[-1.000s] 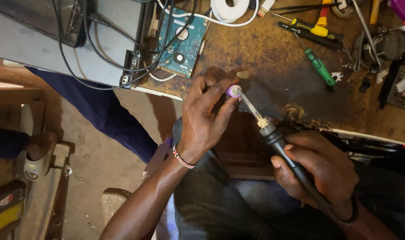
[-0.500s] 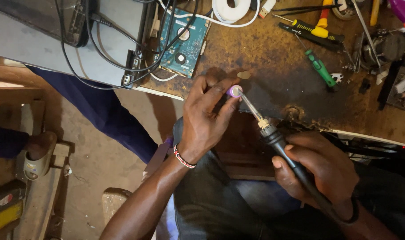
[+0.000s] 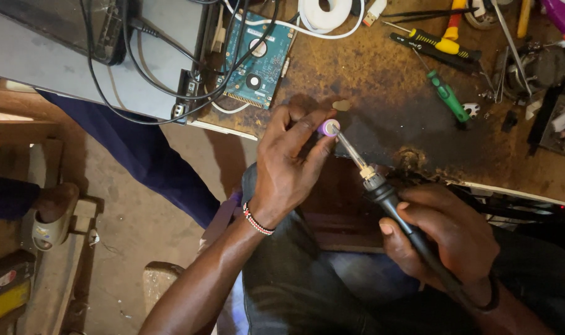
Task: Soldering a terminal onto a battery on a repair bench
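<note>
Soldering iron (image 3: 388,198) sits in your right hand (image 3: 443,239), black handle wrapped in a closed grip, thumb lying along the top, cord running back under your wrist. Metal shaft angles up-left and its tip touches the small purple cylinder (image 3: 327,128). Your left hand (image 3: 288,167) has that cylinder pinched between fingertips and thumb, grip closed on it, held just off the near edge of the desk (image 3: 381,80) and above your lap. Beaded bracelet (image 3: 256,219) on the left wrist.

Biggest first around you: the desk is brown, stained and scorched, dark burn patch right under the work. Grey flat device (image 3: 65,68) lies at the desk's left end, black cables (image 3: 170,93) looped over it. Dark trousers (image 3: 295,285) cover your lap below both hands. Another person's leg in blue cloth (image 3: 146,155) stands left of you, a foot in a pale sandal (image 3: 49,217) further left on the floor. Teal circuit board (image 3: 257,59) lies flat on the desk, up-left of the cylinder, touching the cables. White tape roll (image 3: 324,12) at the top edge. Yellow-handled tool (image 3: 440,43) and green screwdriver (image 3: 448,98) lie to the right, well apart from the hands. Cluttered metal parts far right, too jumbled to tell
</note>
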